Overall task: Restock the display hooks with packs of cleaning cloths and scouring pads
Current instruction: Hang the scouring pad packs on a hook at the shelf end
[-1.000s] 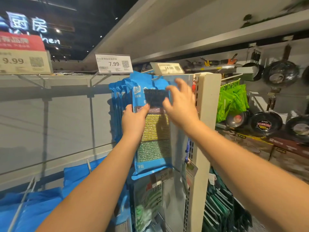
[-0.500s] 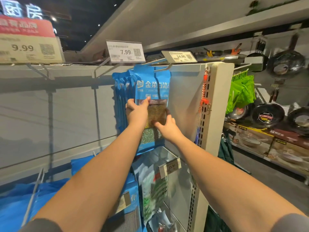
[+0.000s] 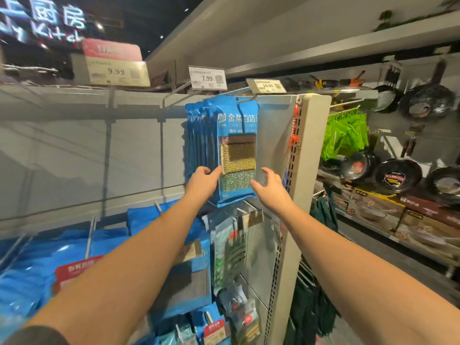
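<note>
Using the front scouring pad pack (image 3: 237,155) as the landmark, since it hangs pretty much dead centre. Far left of it and lower down there's a heap of soft, shiny blue bags (image 3: 44,257) slung on thin metal hooks, all a bit blurry. Up and to the left of the pack sits a 9.99 price sign (image 3: 117,72), flat card with a red top strip; closer in is a small white 7.99 tag (image 3: 207,78).

The left hand (image 3: 202,184) is right at the pack's lower left edge, thumb tip touching the plastic, fingers loosely curled, not really clamped on anything. Behind the front pack I count roughly five or six more identical blue packs (image 3: 199,138) on the same wire hook (image 3: 245,98). The front one is glossy blue film with a clear window showing three rectangular mesh pads stacked: brown, gold, greenish-silver.

The right hand (image 3: 270,185) is at the pack's lower right corner, fingers spread and relaxed, grip wide open, maybe just brushing it; hard to say.

Right of the pack is a cream perforated metal post (image 3: 308,155), then bright green bags (image 3: 344,133), then round dark pans (image 3: 398,174), at least five visible.
</note>
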Demonstrator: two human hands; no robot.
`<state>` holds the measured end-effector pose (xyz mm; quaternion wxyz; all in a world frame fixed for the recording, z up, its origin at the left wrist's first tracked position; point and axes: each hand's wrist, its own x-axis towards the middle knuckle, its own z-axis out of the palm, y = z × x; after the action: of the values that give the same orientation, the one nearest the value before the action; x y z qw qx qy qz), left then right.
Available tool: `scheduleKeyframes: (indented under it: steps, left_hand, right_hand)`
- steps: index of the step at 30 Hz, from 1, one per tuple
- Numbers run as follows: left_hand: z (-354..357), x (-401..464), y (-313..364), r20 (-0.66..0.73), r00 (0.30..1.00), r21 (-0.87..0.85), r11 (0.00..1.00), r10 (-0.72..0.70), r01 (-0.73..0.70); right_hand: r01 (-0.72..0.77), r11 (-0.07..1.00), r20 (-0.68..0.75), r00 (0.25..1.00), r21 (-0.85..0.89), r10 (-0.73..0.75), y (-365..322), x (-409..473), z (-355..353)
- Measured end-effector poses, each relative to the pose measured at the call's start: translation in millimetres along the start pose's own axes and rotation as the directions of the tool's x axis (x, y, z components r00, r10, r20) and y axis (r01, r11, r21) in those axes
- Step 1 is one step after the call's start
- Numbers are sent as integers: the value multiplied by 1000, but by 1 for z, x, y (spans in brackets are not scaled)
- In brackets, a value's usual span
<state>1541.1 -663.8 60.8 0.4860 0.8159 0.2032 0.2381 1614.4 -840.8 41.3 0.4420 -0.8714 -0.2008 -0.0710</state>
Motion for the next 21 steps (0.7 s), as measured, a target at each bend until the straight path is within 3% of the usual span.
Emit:
scheduleKeyframes:
  steps: [6, 10, 16, 21]
  left_hand:
    - [-41, -142, -48, -26, 997, 103, 992, 69, -66]
    - [-83, -259, -94, -30, 1000, 129, 992, 2, 2]
    - [-178, -437, -167, -62, 974, 240, 944, -218, 227]
    - [-264, -576, -239, -189, 896, 375, 814, -402, 444]
  right_hand:
    - [155, 984, 227, 965, -86, -132, 2, -124, -14]
    - [206, 974, 438, 887, -93, -146, 0, -229, -2]
    - [284, 951, 629, 764, -126, -145, -25, -375, 55]
    - [443, 894, 796, 565, -70, -218, -66, -508, 130]
